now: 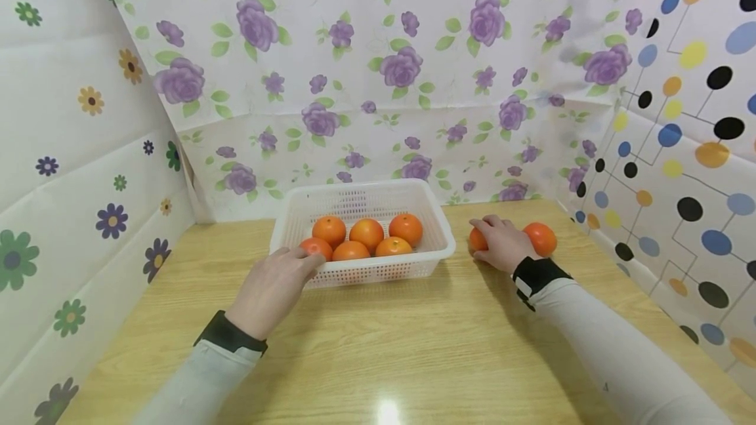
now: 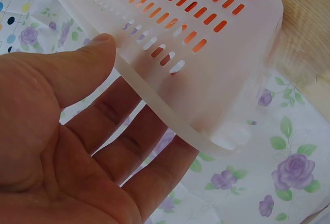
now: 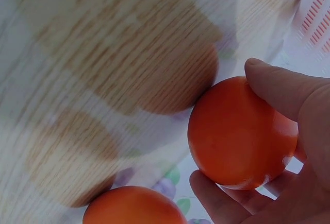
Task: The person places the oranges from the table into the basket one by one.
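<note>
A white perforated plastic basket [image 1: 440, 228] holds several oranges [image 1: 366, 233]. My left hand [image 1: 273, 290] grips its rim at the front left corner; in the left wrist view the thumb lies over the rim [image 2: 154, 100] and the fingers reach underneath. Right of the basket, my right hand [image 1: 504, 244] holds an orange [image 3: 242, 131] between thumb and fingers, down at the table; from the head view the hand hides most of that fruit. A second loose orange [image 1: 540, 239] sits just right of the hand, and its top also shows in the right wrist view.
The wooden table [image 1: 378, 340] backs onto a wall covering with purple flowers [image 1: 401, 67]. Coverings with small flowers [image 1: 112, 222] on the left and coloured dots [image 1: 690, 208] on the right close off the sides.
</note>
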`<state>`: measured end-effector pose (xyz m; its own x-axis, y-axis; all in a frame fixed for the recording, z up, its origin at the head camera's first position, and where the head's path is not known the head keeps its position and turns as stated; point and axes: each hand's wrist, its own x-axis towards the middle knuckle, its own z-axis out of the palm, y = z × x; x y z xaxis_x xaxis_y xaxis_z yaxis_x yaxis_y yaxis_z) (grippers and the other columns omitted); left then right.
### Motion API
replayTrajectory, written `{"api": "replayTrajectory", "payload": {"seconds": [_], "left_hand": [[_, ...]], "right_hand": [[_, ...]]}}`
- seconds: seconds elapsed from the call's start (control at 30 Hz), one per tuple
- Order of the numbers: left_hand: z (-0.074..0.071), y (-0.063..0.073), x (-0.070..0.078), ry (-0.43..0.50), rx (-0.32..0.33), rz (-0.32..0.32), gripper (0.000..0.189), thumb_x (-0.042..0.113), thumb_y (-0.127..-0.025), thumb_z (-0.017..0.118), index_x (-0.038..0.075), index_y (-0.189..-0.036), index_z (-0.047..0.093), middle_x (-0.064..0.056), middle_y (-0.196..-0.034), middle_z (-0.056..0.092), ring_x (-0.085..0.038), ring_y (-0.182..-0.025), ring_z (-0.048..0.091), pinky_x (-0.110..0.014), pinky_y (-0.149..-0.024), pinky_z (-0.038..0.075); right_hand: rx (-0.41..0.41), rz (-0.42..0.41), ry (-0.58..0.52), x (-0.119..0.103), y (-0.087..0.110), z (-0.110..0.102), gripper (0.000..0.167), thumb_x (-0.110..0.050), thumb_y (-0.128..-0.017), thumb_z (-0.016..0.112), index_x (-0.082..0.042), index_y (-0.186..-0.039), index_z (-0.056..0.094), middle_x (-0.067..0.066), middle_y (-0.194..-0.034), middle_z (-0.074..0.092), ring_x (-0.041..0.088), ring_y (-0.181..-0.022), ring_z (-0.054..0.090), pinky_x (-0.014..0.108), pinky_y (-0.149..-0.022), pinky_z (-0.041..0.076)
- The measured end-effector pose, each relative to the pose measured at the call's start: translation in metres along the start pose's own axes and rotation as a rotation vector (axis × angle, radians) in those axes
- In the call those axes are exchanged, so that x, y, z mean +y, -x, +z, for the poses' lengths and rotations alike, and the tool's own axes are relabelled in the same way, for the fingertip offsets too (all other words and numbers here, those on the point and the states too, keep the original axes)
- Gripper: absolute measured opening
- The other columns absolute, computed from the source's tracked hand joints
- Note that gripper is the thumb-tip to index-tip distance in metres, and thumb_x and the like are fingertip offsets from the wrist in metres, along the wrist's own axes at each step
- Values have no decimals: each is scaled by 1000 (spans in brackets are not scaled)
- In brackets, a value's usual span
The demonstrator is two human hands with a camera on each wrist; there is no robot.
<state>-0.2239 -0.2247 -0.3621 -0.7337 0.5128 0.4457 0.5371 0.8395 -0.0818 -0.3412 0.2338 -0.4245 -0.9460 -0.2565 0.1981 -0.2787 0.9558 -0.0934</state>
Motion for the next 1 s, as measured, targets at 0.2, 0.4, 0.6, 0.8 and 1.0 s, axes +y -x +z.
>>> {"api": "replayTrajectory", "payload": {"seconds": [0.2,0.4,0.6,0.8,1.0], "left_hand": [[-1,0,0,2,2,-2,30,-2,-89,89,18,-100,69,2,-83,62,-20,-67,49,-30,-59,45],[0,0,-1,2,5,4,30,-1,-88,90,18,-102,71,1,-86,66,-20,-68,50,-31,-60,48],[0,0,-1,6,7,7,29,-1,-88,90,17,-102,72,0,-88,70,-20,-68,52,-32,-61,50],[0,0,0,1,6,10,30,0,-87,91,17,-103,72,0,-86,69,-19,-67,51,-32,-61,49],[0,1,-1,3,18,18,30,0,-86,92,17,-102,72,0,-85,69,-19,-66,50,-31,-60,48]], "right_hand": [[-1,1,2,2,-2,0,79,-29,-93,92,-7,-160,55,27,-151,55,52,-128,60,66,-96,58],[5,-8,1,5,-2,2,79,-28,-92,93,-8,-159,56,27,-150,56,51,-127,60,66,-96,58],[7,-13,-12,7,-1,4,79,-29,-93,93,-10,-160,56,25,-150,56,51,-127,59,67,-96,58],[12,-11,-23,7,0,3,79,-29,-93,93,-11,-160,56,25,-151,56,50,-128,59,68,-97,57],[28,-26,-29,6,1,2,77,-28,-93,92,-10,-159,57,25,-151,56,51,-127,60,68,-97,57]]}}
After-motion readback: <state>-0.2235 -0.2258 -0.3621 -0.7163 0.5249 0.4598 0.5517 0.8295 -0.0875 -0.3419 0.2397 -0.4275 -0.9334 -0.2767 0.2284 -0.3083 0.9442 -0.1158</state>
